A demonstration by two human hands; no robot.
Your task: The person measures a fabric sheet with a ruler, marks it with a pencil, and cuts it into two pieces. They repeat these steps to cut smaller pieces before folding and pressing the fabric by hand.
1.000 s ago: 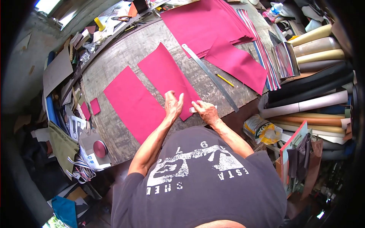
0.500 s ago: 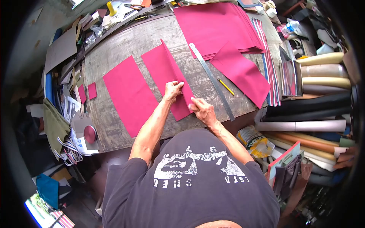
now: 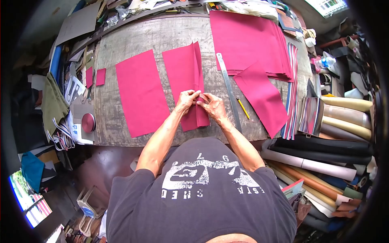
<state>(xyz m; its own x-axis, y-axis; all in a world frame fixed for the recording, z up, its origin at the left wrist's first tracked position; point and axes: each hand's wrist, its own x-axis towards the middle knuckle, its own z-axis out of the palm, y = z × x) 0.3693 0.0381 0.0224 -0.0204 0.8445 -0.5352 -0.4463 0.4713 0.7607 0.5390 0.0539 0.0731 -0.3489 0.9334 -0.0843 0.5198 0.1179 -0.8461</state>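
As closed fingers (image 3: 189, 94) pinch it, red sheet (image 3: 182, 75)

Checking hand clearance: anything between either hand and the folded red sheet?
Nothing visible: the left hand and right hand both pinch the folded red sheet directly. The metal ruler lies apart, to its right.

Two hands (image 3: 186, 101), three big loose sheets (image 3: 179, 67), one ruler (image 3: 227, 86)

Table (image 3: 107, 117) brightly lit by soft light, window (image 3: 327, 6) washed out at upper right, glare caught on a shiny box (image 3: 310, 115), floor (image 3: 113, 162) sunk in shadow, outer edges bowed by lens distortion, corners blacked out.
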